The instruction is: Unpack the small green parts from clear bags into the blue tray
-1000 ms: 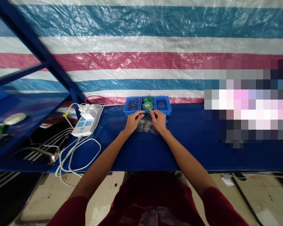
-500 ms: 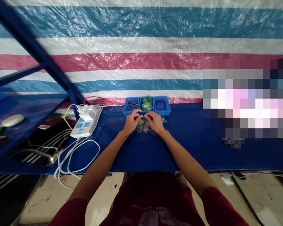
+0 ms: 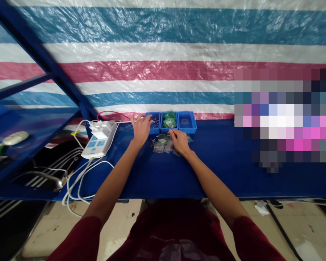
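Observation:
My left hand [image 3: 141, 129] is over the left side of the left blue bin [image 3: 155, 131], its fingers spread and nothing seen in them. Dark screw-like pieces [image 3: 155, 121] lie in that bin. My right hand [image 3: 179, 141] is closed in a pinch just in front of the middle bin [image 3: 165, 131]; what it pinches is too small to make out. Green plastic bags [image 3: 169, 119] fill the middle bin. Under and beside my right hand, small clear plastic bags [image 3: 160, 146] lie in a pile on the table, with loose dark screw-like pieces [image 3: 153, 142] at its left.
The right blue bin [image 3: 187, 129] holds something small and flat. On the left of the blue table [image 3: 163, 177] sits a white power strip [image 3: 96, 146] with plugged-in adapters [image 3: 101, 128] and looped white cables [image 3: 70, 185]. A striped plastic sheet [image 3: 157, 70] hangs behind. The right side is pixelated.
My left hand has moved left and away from my right hand, opening over the left bin. My right hand stays nearly in place, still pinched. More of the bag pile shows.

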The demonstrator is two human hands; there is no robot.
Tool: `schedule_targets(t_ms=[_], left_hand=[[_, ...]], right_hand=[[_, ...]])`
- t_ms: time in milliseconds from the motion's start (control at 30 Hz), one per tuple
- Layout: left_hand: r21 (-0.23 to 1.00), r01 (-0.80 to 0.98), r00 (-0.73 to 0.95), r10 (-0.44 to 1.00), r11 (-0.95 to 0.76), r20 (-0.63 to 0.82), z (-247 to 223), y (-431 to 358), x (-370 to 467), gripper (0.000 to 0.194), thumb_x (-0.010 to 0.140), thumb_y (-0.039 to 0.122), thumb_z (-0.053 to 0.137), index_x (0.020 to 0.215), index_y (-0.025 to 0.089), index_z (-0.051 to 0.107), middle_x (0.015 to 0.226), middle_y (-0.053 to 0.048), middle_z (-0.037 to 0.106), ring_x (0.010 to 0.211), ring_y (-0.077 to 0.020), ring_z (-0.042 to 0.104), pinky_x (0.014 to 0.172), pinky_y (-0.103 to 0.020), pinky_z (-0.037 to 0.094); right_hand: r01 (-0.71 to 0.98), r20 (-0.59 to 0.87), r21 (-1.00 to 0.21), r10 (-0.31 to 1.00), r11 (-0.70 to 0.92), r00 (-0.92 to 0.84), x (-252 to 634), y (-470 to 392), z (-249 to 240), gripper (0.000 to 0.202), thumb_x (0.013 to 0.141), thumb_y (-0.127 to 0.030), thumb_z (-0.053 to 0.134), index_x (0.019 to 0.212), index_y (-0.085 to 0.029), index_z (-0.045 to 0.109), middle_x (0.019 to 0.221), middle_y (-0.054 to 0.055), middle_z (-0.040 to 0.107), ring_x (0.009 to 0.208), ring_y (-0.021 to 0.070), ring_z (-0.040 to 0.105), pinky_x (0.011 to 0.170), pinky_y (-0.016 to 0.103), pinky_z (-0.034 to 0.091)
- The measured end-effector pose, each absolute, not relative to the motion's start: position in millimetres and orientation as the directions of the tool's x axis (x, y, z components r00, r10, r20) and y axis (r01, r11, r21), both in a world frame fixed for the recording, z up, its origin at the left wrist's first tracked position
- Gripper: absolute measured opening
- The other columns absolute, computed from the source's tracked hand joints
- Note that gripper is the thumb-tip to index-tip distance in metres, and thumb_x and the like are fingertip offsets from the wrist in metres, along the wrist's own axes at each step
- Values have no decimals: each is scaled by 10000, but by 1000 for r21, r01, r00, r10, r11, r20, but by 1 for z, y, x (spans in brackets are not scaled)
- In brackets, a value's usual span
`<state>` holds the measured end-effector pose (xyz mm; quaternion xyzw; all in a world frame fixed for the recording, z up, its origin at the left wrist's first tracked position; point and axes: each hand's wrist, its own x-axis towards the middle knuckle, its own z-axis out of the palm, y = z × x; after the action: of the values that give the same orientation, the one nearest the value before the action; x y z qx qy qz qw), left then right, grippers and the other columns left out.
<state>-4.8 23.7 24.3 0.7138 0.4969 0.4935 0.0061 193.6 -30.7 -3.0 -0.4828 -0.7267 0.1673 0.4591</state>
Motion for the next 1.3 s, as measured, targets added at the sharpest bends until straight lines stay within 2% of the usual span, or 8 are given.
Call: schedule_targets(t_ms=[100,233,400,633,867,1000,1100,1300], left_hand=[[418,776,118,760,-472,639,18,18,-3,189,918,311,524,980,208,670,1006,-107,702,1071,-300,578,1066,-515,254],[299,780,313,757,-549,574,13,-1,3,287,972,293,404,1020,188,667,1031,-89,710,1007,-234,624,949,-384,412],[320,716,437,756,-621,487,8,-9,4,292,963,301,424,1013,175,682,1009,-73,725,937,-205,664,855,-304,479],[260,736,548,775,-626,314,0,-6,-1,237,920,308,516,992,181,703,970,-70,717,891,-217,668,790,-296,490],[237,765,540,797,-599,270,-9,-2,0,269,928,299,513,1042,146,702,1027,-102,692,960,-245,653,854,-340,502],[248,750,537,784,-613,312,-7,-2,-1,257,918,276,513,1034,150,706,1012,-102,693,986,-248,639,905,-358,493],[267,748,534,790,-608,303,-1,0,-9,270,909,222,476,1011,148,715,1006,-107,701,976,-247,642,910,-366,490],[325,720,601,785,-613,149,2,7,-28,376,791,72,444,1018,175,725,1057,-77,715,965,-214,658,876,-307,494]], right_hand=[[668,445,-617,885,416,-141,194,-31,-1,311,965,-355,441,849,-185,674,812,52,668,750,185,606,677,271,408],[831,254,-465,946,304,-204,192,-34,4,249,891,-410,592,988,-201,688,967,62,669,853,200,622,692,274,423],[898,124,-347,962,271,-242,190,-35,6,230,911,-365,572,1049,-209,670,1038,77,654,923,214,625,724,289,441],[902,134,-337,962,270,-237,188,-33,3,188,947,-260,506,1046,-211,658,1057,72,656,951,207,618,725,282,430],[890,174,-364,958,276,-226,188,-32,0,189,947,-265,502,1032,-210,661,1036,74,667,924,203,621,712,276,421],[881,201,-383,956,277,-214,188,-33,1,207,953,-276,485,1030,-208,664,1031,69,674,925,203,624,705,275,417],[875,207,-397,956,276,-208,189,-34,2,215,956,-280,476,1030,-207,664,1034,63,678,933,203,624,700,272,413],[883,201,-394,961,255,-188,189,-35,3,231,962,-287,455,1031,-207,661,1025,61,676,931,201,624,703,269,411]])
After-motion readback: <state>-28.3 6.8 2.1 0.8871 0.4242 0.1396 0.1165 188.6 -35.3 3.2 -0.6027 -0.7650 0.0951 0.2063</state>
